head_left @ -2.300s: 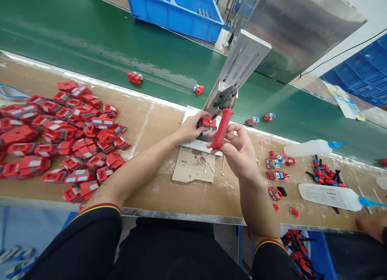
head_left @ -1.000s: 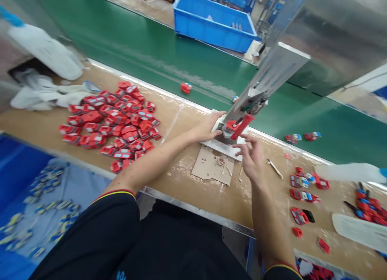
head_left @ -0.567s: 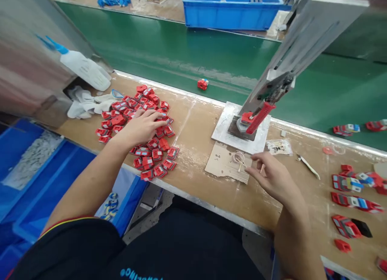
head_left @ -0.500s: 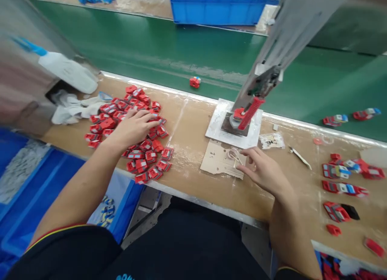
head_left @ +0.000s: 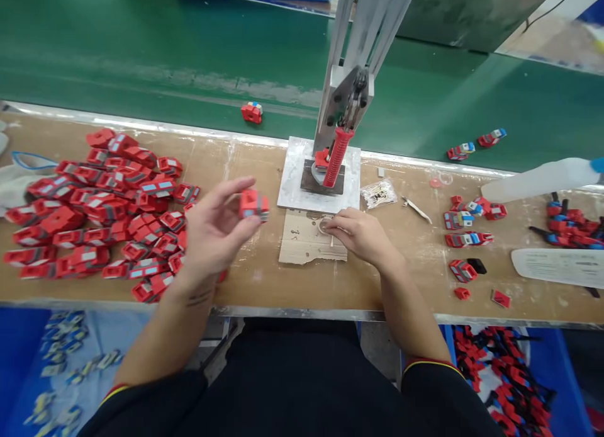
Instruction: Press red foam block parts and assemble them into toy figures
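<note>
My left hand (head_left: 214,226) holds a red toy vehicle part (head_left: 253,205) between thumb and fingers, raised over the bench to the right of a pile of similar red parts (head_left: 101,207). On the right, my right hand (head_left: 361,232) is closed in a pinch on a thin white cotton swab (head_left: 331,240). Its tip is over a small round clear dish (head_left: 324,225), partly hidden by my fingers. The dish sits on a torn piece of cardboard (head_left: 302,242). Just behind the cardboard stands a press with a red handle (head_left: 338,157), on a white base plate (head_left: 292,188).
A packet of swabs (head_left: 379,193) and a white pen-like tool (head_left: 417,209) lie right of the press. Farther right are several assembled toys (head_left: 469,238) and a white bottle (head_left: 523,182). Behind runs a green belt (head_left: 165,65). Blue bins (head_left: 557,361) with parts stand below the bench.
My left hand has lifted a red part off the pile and brought it rightward. My right hand stays by the dish with the swab. The view has swung to the right.
</note>
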A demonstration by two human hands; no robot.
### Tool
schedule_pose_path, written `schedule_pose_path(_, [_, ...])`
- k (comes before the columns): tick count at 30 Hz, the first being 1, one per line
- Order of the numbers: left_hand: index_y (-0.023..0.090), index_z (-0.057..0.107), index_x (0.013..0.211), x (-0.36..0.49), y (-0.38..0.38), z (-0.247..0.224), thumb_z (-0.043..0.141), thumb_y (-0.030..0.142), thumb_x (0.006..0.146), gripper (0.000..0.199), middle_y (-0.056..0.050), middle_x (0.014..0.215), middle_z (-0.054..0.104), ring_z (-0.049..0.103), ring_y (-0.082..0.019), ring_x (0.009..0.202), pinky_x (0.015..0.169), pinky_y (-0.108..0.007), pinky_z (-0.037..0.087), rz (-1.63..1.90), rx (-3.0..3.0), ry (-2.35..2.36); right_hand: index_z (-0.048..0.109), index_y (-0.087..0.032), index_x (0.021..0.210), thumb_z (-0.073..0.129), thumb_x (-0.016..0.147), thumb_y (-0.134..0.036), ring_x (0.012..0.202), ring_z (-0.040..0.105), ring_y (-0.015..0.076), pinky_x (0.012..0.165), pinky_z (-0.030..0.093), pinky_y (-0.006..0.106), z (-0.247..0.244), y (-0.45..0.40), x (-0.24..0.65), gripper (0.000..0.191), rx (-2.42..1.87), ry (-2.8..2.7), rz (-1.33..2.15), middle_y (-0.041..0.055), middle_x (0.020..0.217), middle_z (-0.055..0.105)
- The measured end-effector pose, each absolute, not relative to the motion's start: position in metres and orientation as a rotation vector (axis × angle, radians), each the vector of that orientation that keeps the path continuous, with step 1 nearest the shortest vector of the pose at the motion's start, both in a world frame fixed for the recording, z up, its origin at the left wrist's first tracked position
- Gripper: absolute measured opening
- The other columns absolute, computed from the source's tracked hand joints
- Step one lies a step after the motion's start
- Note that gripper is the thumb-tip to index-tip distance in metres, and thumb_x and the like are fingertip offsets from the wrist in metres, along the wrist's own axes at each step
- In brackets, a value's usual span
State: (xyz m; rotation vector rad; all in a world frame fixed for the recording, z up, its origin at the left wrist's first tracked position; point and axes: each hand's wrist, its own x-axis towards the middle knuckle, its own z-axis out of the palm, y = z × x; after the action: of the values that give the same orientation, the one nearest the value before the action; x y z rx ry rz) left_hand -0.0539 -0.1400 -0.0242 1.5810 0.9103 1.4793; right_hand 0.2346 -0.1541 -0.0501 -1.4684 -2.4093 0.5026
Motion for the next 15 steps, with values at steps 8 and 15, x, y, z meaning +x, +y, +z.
schedule_pose_path(8, [0.022, 0.075, 0.113, 0.003, -0.119, -0.081, 0.1, 0.048, 0.069, 0.057, -0.008, 0.11, 0.08, 0.08, -0.022, 0.099, 0.09, -0.035, 0.069, 1.362, 1.231, 0.932, 0.079, -0.027, 0.095, 0.069, 0.098, -0.022, 0.087, 0.072, 0.0208, 0.079, 0.056, 0.033, -0.064, -0.15, 0.226, 0.012, -1.389, -2.185, 0.605, 0.0037, 0.092, 0.082])
schedule_pose_path(15, [0.019, 0.075, 0.116, -0.002, -0.128, -0.088, 0.097, 0.05, 0.074, 0.057, -0.01, 0.111, 0.08, 0.081, -0.023, 0.097, 0.088, -0.035, 0.069, 1.337, 1.375, 0.977, 0.074, -0.026, 0.084, 0.075, 0.094, -0.021, 0.08, 0.072, 0.0198, 0.075, 0.055, 0.033, -0.063, -0.151, 0.231, 0.011, -1.379, -2.107, 0.678, 0.0027, 0.084, 0.081])
